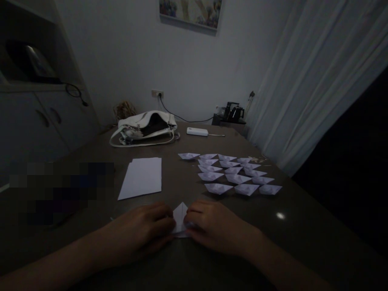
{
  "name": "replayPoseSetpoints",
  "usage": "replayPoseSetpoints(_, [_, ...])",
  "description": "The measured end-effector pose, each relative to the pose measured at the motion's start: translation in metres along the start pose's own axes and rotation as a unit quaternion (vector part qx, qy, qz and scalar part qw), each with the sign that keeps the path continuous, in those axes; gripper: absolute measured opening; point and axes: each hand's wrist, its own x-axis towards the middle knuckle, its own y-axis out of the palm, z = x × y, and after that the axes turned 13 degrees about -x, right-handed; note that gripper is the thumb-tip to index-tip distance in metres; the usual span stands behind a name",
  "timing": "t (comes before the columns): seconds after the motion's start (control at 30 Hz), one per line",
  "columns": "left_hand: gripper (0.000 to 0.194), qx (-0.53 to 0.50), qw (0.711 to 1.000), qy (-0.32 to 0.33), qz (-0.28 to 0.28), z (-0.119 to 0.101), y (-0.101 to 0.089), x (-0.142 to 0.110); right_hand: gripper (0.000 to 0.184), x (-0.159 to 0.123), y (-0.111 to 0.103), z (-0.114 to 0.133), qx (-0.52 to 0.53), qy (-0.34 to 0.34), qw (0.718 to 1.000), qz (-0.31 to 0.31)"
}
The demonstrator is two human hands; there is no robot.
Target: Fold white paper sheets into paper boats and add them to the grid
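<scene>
Between my two hands, low in the middle of the view, is a folded sheet of white paper (181, 214) with a pointed top and a crease down its centre. My left hand (145, 226) grips its left side with curled fingers. On the right side, my right hand (214, 226) pinches it the same way, and both hands hide the paper's side edges. Beyond my left hand lies a stack of white paper sheets (142, 178). Several folded paper boats (238, 178) stand in uneven rows on the table, beyond my right hand.
A white handbag (148, 125) rests at the table's (182, 178) far left, gaping at the top. Right of it lies a white power bank (197, 131) with a short cable. A black kettle (235, 112) stands at the back right, near a white curtain (287, 93).
</scene>
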Motion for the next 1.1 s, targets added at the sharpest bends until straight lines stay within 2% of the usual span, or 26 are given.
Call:
replayPoseSetpoints(0.07, [0.015,-0.010,0.999,-0.030,0.034,0.001,0.000,0.000,0.014,0.001,0.003,0.000,0.003,0.003,1.000,-0.006])
replayPoseSetpoints(0.13, [0.015,-0.030,0.997,-0.061,0.044,0.002,0.001,0.000,0.015,0.001,0.007,0.000,0.018,0.007,1.000,-0.018])
replayPoseSetpoints(0.33, [0.021,-0.097,0.991,-0.088,0.004,0.007,0.008,0.005,0.011,0.003,0.017,-0.005,0.092,0.036,0.994,-0.056])
replayPoseSetpoints(0.5, [0.025,-0.137,0.980,-0.139,-0.027,0.011,0.009,0.010,0.007,0.009,0.022,-0.009,0.189,0.125,0.973,-0.053])
replayPoseSetpoints(0.67, [0.018,-0.126,0.974,-0.187,-0.029,0.011,0.005,0.016,0.005,0.013,0.025,-0.008,0.241,0.190,0.951,-0.043])
replayPoseSetpoints(0.9, [0.013,-0.103,0.976,-0.190,-0.038,0.011,0.006,0.020,0.012,0.010,0.024,-0.009,0.192,0.202,0.960,-0.039])
replayPoseSetpoints(1.1, [0.010,-0.105,0.977,-0.183,-0.033,0.018,0.008,0.019,0.010,0.006,0.017,-0.008,0.159,0.208,0.965,-0.020])
